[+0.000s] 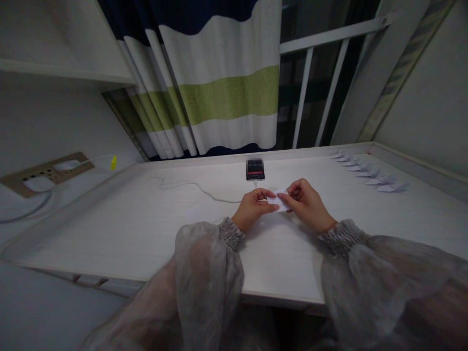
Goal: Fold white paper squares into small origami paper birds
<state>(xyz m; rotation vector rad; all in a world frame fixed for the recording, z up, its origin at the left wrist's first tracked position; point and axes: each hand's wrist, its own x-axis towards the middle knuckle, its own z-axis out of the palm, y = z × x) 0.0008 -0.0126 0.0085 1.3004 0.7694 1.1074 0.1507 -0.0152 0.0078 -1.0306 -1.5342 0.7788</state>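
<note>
Both hands have their grip clamped on one small folded white paper (284,206): the left hand (250,208) pinches its 9 o'clock edge, the right hand (309,204) its 3 o'clock edge, with the right thumb lying over the top. The paper is held above the white worktop (117,224), well in from the near edge at 6 o'clock. The gathered cuffs of grey, see-through sleeves (208,263) sit at both wrists.

Near the left hand, at 11 o'clock from the paper, a phone (255,170) lies short of the raised back edge. A white cable (199,187) curves away from beside the left hand towards 10 o'clock.

A broad stretch of worktop gives the left hand room out to the raised edge at 9 o'clock. To the right, there is room before a slanting row of folded paper pieces (373,174) between 2 and 3 o'clock, near the far right corner. Beyond the back edge, a striped curtain (226,92) hangs from 11 to 12 o'clock, with white window bars (307,92) at 1.
</note>
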